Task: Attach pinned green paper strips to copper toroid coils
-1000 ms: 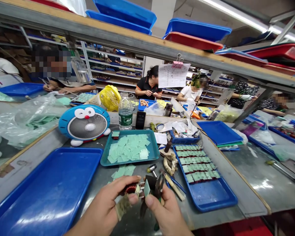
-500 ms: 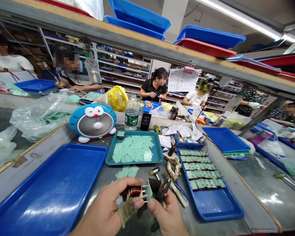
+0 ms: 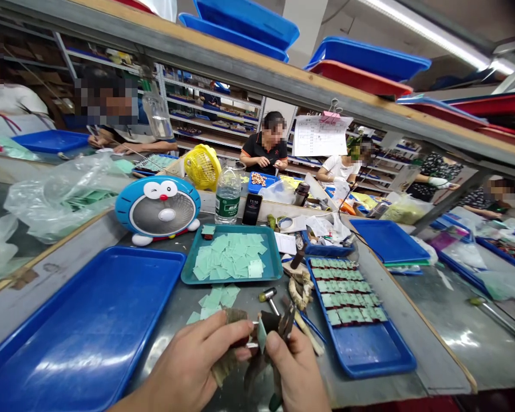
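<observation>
My left hand (image 3: 193,357) is closed around a copper-wound coil, now mostly hidden behind its fingers. Worn, dull cloth-like wraps cover some of these fingers. Light-coloured pins stick out of the coil toward a small green board (image 3: 262,335), which stands on edge between the hands. My right hand (image 3: 299,366) has its thumb against that board and also grips a pair of pliers (image 3: 288,321), jaws up. Fingers cover part of the pliers. Just beyond the hands, a teal tray (image 3: 189,276) holds loose green boards, and a small hammer (image 3: 268,294) lies on the bench.
A blue tray (image 3: 371,357) on the right carries rows of coils topped with green boards. Another large blue tray (image 3: 77,337) lies at left. Behind stand a blue cartoon-faced fan (image 3: 158,209), a water bottle (image 3: 228,197) and a phone (image 3: 251,209). Co-workers sit across the bench.
My left hand has turned the coil, so its copper windings are now covered by the fingers. The board stays between both hands. The whole view has shifted slightly.
</observation>
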A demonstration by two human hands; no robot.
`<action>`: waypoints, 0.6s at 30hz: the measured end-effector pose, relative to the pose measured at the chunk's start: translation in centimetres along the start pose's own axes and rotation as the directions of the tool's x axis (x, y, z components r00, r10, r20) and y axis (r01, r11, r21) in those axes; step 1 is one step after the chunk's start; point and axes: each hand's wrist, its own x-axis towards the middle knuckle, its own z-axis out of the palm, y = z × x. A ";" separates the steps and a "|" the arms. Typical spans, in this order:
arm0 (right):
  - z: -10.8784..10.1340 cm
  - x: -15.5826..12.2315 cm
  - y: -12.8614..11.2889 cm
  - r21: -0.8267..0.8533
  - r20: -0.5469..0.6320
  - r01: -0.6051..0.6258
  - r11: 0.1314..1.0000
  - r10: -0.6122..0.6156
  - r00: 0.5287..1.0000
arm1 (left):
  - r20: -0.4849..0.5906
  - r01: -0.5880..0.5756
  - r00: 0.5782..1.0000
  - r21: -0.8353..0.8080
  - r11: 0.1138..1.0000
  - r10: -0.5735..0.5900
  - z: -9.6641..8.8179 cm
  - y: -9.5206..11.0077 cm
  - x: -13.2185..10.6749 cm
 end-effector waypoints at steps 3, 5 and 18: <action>0.1 -0.2 0.3 0.086 0.043 -0.063 0.994 0.059 0.997 | -0.009 -0.052 0.999 0.079 0.995 0.053 -0.3 0.2 0.1; 0.1 -0.4 0.4 0.123 0.064 -0.091 0.988 0.084 0.994 | -0.011 -0.060 0.998 0.106 0.993 0.062 -0.5 0.5 0.0; -1.3 -0.6 0.4 -0.052 0.139 0.101 0.994 -0.093 0.986 | 0.096 0.079 0.992 0.033 0.996 -0.082 -2.0 2.9 0.4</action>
